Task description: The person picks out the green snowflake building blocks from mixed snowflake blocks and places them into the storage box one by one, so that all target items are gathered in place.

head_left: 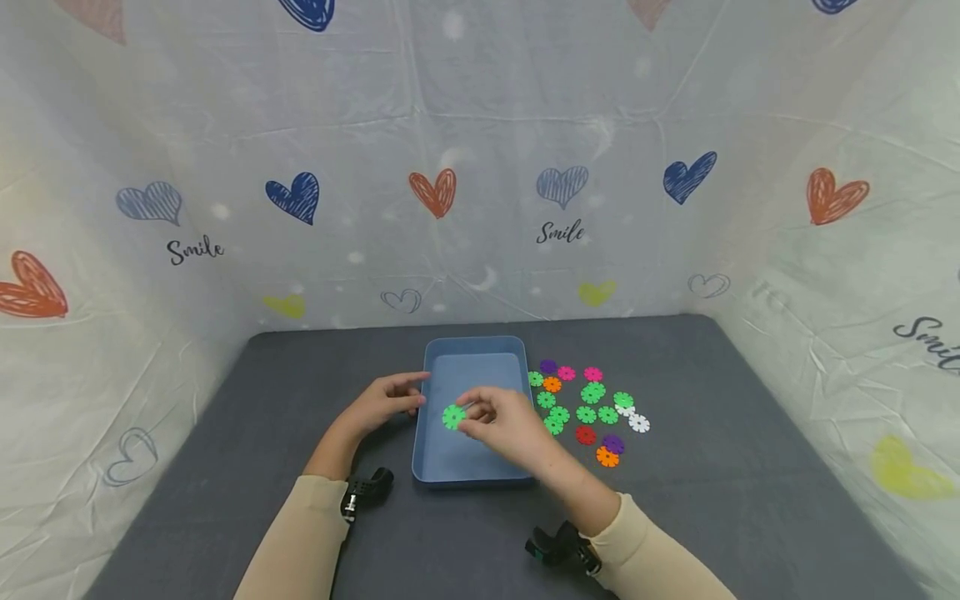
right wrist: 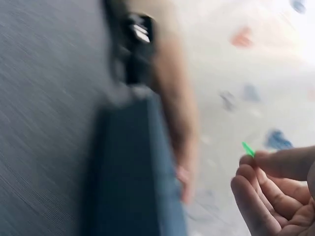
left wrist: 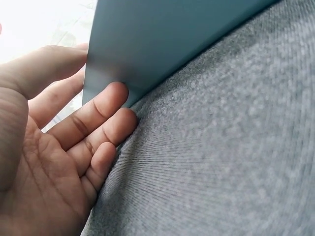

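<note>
Beige sleeves (head_left: 296, 537) reach forward, left hand (head_left: 382, 402) spread against smooth tray (head_left: 480, 372), right hand (head_left: 504, 423) pinching notched green disc (head_left: 452, 417).

– Where does the head view look from?
– Above and behind the fingers of the left hand (head_left: 386, 402) and right hand (head_left: 506, 421), facing forward and down, well back
– And the left wrist?
– Close on the palm side, looking past the fingers to the wall of the tray (left wrist: 167, 34) at their tips
– The right?
– Near too, tipped sideways, facing the curtain (right wrist: 221, 64) beyond the fingers; it shares the green disc (right wrist: 248, 149) at their tips with the head view
</note>
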Demonstrator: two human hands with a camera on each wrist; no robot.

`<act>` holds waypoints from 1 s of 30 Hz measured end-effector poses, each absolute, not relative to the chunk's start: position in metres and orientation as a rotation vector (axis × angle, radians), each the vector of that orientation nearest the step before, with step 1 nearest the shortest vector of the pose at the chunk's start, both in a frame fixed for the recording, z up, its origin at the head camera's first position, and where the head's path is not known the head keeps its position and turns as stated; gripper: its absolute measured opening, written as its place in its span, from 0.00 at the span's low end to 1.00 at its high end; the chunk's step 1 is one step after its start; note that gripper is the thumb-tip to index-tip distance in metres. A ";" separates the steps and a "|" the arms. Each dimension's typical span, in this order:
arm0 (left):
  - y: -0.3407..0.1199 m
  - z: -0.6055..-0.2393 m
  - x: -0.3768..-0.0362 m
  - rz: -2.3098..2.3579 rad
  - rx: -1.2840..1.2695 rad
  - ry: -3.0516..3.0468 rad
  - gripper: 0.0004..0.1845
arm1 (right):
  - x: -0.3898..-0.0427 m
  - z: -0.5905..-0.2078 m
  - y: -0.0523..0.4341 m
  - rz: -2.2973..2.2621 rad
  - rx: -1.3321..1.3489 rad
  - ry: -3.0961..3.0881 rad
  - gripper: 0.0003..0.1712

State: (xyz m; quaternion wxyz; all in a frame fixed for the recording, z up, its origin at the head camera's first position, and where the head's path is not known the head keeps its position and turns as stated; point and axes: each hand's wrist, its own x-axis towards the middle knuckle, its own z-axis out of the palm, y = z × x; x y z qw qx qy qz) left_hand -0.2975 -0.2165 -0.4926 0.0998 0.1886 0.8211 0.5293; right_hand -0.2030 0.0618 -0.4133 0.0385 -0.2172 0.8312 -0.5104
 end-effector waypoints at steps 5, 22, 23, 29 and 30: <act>-0.217 -0.493 -0.299 1.560 0.573 2.421 0.28 | -0.198 -0.445 0.035 -1.433 -0.728 2.569 0.11; -0.220 -0.491 -0.298 1.557 0.583 2.412 0.29 | -0.207 -0.470 0.029 -1.167 -0.839 2.470 0.10; -0.220 -0.491 -0.297 1.556 0.582 2.412 0.29 | -0.207 -0.470 0.029 -1.138 -0.860 2.477 0.11; -0.218 -0.492 -0.297 1.561 0.596 2.404 0.29 | -0.206 -0.467 0.031 -1.052 -0.926 2.476 0.14; -0.218 -0.491 -0.297 1.562 0.600 2.405 0.29 | -0.205 -0.466 0.032 -1.046 -0.929 2.473 0.14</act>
